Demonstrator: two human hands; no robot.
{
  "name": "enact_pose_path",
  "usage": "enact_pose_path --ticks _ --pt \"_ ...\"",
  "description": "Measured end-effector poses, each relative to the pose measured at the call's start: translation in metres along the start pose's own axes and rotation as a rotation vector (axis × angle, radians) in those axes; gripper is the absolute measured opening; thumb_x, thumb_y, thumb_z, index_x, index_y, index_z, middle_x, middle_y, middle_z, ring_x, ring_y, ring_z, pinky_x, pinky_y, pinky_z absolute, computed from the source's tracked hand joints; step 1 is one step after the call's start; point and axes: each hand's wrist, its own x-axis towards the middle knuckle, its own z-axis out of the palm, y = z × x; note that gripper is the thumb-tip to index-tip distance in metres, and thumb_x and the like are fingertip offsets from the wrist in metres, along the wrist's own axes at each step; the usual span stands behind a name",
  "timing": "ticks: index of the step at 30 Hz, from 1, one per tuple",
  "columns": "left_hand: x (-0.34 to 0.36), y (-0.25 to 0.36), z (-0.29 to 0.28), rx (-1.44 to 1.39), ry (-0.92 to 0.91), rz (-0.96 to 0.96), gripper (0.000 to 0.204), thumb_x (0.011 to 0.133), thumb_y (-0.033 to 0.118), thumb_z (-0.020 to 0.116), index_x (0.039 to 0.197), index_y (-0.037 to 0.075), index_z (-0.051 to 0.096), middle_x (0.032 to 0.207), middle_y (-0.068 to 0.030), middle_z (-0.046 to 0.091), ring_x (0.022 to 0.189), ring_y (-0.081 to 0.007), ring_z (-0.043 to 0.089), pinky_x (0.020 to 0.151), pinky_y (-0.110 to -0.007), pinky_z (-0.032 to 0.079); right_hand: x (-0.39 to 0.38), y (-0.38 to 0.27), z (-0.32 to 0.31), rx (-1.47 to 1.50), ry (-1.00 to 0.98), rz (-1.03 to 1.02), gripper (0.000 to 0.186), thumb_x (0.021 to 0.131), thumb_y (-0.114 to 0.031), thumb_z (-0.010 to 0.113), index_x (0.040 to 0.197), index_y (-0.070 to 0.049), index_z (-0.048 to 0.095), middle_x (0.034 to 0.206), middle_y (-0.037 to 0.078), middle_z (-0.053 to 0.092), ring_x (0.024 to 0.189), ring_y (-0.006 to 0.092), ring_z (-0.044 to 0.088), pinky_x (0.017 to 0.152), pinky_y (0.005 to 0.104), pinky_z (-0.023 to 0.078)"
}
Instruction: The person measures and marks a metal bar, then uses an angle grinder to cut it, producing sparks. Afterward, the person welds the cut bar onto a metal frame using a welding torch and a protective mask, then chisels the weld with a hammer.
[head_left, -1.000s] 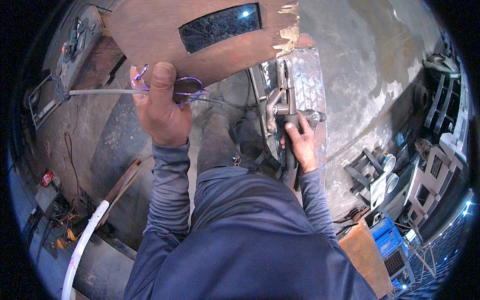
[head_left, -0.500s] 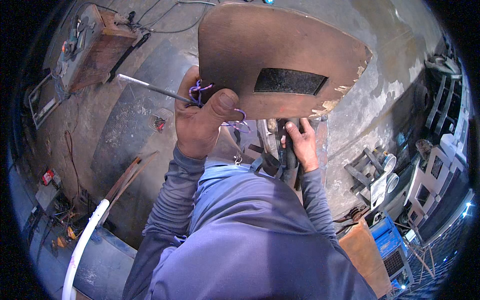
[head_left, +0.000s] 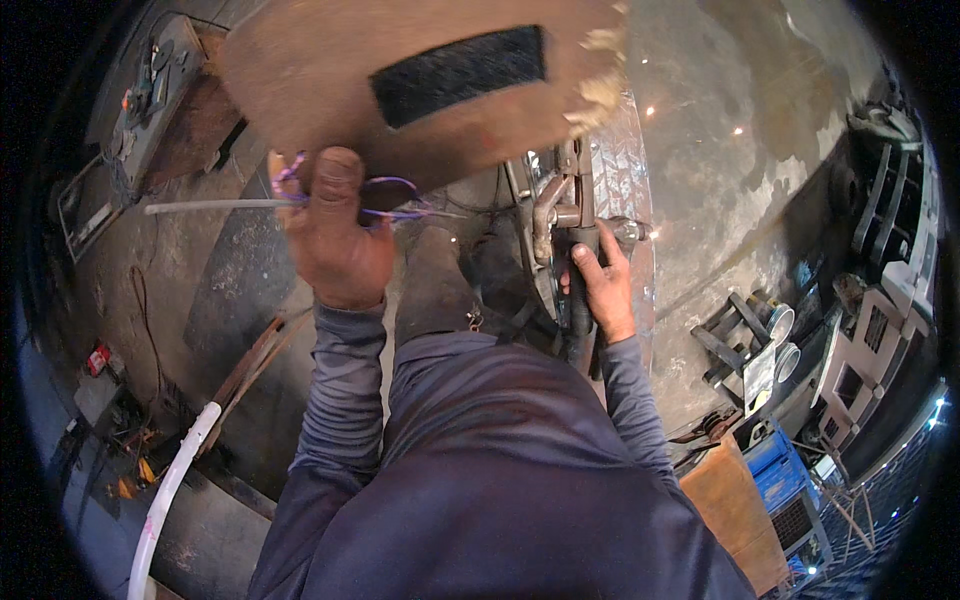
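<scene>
My left hand (head_left: 340, 235) is closed at the near edge of a brown welding shield (head_left: 300, 90) with a dark rectangular window; motion blurs the shield. Purple cord loops (head_left: 395, 190) hang by the thumb. A thin pale welding rod (head_left: 215, 206) sticks out leftward from the same hand. My right hand (head_left: 602, 285) is wrapped round a black cylindrical handle (head_left: 580, 315) right of my legs; what kind of tool it belongs to is unclear. Just beyond it are a bent metal pipe (head_left: 548, 215) and a metal fitting (head_left: 628, 232), beside a patterned metal plate (head_left: 622, 165).
Small bright sparks (head_left: 737, 131) show near the plate. A wooden bench (head_left: 185, 130) with tools stands far left. A white curved tube (head_left: 172, 490) rises at near left. Metal frames (head_left: 745, 345), a blue crate (head_left: 778, 475) and a brown panel (head_left: 735, 515) lie at right.
The welding shield and my left hand have moved left, and the shield has tilted, uncovering the pipe and plate. Sparks now show at right. My right hand stays in place.
</scene>
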Motion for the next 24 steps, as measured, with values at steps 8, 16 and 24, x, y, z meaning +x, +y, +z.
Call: enact_pose_path --ticks 8,16,24 --pt "0.015 0.003 0.001 -1.032 0.214 -0.604 0.04 0.094 0.02 0.068 0.126 0.005 0.05 0.103 -0.0049 0.063 0.091 -0.0156 0.066 0.077 -0.03 0.058 0.002 -0.002 0.001 -0.013 -0.031 0.01 0.061 0.095 -0.02 0.067 0.145 0.003 0.04 0.087 0.006 0.064 0.062 0.0114 0.059 0.054 0.0271 0.05" --pt "0.019 0.013 0.005 -1.025 0.209 -0.655 0.042 0.094 0.021 0.069 0.128 0.006 0.049 0.1 -0.0029 0.062 0.088 -0.0144 0.066 0.074 -0.029 0.059 0.003 -0.002 0.002 -0.026 -0.03 0.018 0.055 0.095 -0.018 0.066 0.142 0.002 0.044 0.088 0.006 0.063 0.061 0.0111 0.059 0.054 0.0269 0.05" --pt "0.012 0.009 0.005 -0.887 0.143 -0.617 0.036 0.097 0.022 0.065 0.125 0.005 0.05 0.098 -0.0023 0.059 0.086 -0.0115 0.063 0.07 -0.026 0.056 0.004 0.001 0.005 0.0 -0.022 0.009 0.059 0.095 -0.017 0.067 0.144 0.003 0.042 0.09 0.006 0.064 0.061 0.0106 0.059 0.053 0.0264 0.05"
